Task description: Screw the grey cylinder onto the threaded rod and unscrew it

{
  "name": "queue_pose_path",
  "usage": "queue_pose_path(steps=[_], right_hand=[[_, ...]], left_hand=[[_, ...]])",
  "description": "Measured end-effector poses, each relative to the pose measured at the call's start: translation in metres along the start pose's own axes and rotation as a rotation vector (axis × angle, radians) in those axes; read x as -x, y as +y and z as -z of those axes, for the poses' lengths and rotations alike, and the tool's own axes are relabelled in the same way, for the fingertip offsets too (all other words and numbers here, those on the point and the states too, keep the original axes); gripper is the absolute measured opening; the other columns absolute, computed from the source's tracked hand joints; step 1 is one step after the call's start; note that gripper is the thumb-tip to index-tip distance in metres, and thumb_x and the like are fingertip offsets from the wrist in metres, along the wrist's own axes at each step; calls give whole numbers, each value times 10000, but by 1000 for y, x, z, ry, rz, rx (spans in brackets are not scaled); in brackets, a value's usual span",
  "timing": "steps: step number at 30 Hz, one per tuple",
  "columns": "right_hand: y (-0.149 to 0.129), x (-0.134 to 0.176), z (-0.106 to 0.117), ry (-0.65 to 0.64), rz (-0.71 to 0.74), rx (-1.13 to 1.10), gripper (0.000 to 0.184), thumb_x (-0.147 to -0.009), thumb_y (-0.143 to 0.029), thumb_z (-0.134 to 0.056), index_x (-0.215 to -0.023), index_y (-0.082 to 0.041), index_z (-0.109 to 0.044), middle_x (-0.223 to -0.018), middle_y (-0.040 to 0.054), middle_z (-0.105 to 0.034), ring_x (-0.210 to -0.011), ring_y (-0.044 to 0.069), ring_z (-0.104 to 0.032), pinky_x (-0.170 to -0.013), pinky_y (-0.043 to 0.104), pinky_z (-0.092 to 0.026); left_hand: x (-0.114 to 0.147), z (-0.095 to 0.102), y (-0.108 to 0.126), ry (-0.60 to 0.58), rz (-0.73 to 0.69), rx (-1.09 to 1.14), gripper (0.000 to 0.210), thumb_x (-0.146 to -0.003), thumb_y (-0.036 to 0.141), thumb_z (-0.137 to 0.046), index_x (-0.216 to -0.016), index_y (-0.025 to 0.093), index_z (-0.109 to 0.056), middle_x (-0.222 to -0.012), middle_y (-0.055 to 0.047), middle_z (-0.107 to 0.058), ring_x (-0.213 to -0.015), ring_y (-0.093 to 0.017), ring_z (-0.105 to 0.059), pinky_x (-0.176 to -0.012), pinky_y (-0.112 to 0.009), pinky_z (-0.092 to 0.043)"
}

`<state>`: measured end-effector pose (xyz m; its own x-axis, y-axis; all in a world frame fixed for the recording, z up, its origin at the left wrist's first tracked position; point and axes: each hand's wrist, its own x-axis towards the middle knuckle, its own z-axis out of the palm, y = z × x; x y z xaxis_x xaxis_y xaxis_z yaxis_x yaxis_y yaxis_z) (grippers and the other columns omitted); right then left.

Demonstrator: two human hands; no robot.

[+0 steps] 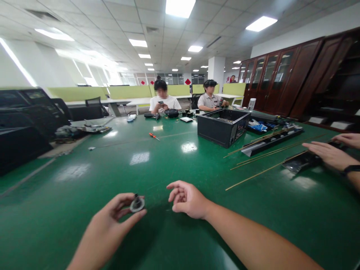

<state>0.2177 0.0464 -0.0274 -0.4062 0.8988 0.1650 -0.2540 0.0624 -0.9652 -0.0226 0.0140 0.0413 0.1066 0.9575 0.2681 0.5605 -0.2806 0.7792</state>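
Note:
Between the thumb and fingers of my left hand (118, 215) is a small round part (137, 203), with a pale disc-shaped rim and a dark knob standing up from its middle. Its exact kind I cannot make out. To the right of it, my right hand (188, 199) hovers over the green table (180, 240) with loosely curled fingers, apart from the part and holding nothing. A gap of bare tabletop lies between the two hands.
An orange-handled screwdriver (153, 135) lies farther back. A black computer case (216, 129) stands right of centre. Thin rods (254, 176) and a black tray (274, 140) lie at right, near another person's hands (327, 153). Two people sit across the table.

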Motion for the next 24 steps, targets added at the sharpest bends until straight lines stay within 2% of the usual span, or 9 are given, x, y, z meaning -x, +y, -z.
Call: queue_pose_path(steps=[1,4,7,12,16,24], right_hand=[[0,0,1,24,24,25,641,-578,-74,-709,-1187,-185,-542,-896,-22,-623,-610,71,-550,-586,226,-421],[3,-2,3,100,39,33,693,-584,-59,-664,-1234,-202,-471,-904,-28,-595,-621,82,-570,-579,224,-431],[4,-3,3,135,6,27,681,-584,-48,-643,-1220,-213,-465,-885,-38,-581,-598,72,-549,-566,210,-418],[2,1,1,124,4,51,652,-583,-39,-639,-1192,-218,-490,-913,-29,-586,-615,68,-540,-574,201,-410],[-2,6,0,119,3,74,662,-590,-85,-703,-1194,-233,-476,-952,-24,-587,-635,83,-557,-595,224,-431],[-4,13,-5,99,25,184,493,-651,-89,-706,-1120,-197,-600,-980,8,-571,-637,89,-528,-587,258,-407]], left_hand=[[-7,-12,8,-69,10,38,450,-708,496,-778,-1017,189,-668,-983,-76,-746,-890,-265,-723,-826,-356,-603],[-16,-43,29,-136,-16,160,403,-787,482,-691,-1070,196,-690,-1030,-85,-745,-915,-263,-718,-852,-354,-595],[-11,-57,30,-151,-15,237,410,-762,443,-728,-1093,203,-703,-1040,-90,-747,-959,-274,-713,-921,-377,-574],[-6,-59,1,-46,50,359,455,-652,393,-836,-1019,170,-687,-1021,-109,-741,-964,-287,-713,-927,-399,-578],[-12,-60,-10,-21,94,362,406,-649,373,-834,-962,162,-685,-981,-96,-746,-918,-278,-725,-893,-388,-595],[-5,-60,-2,-147,129,395,346,-725,320,-783,-1019,186,-657,-1000,-40,-753,-961,-251,-715,-911,-316,-573]])
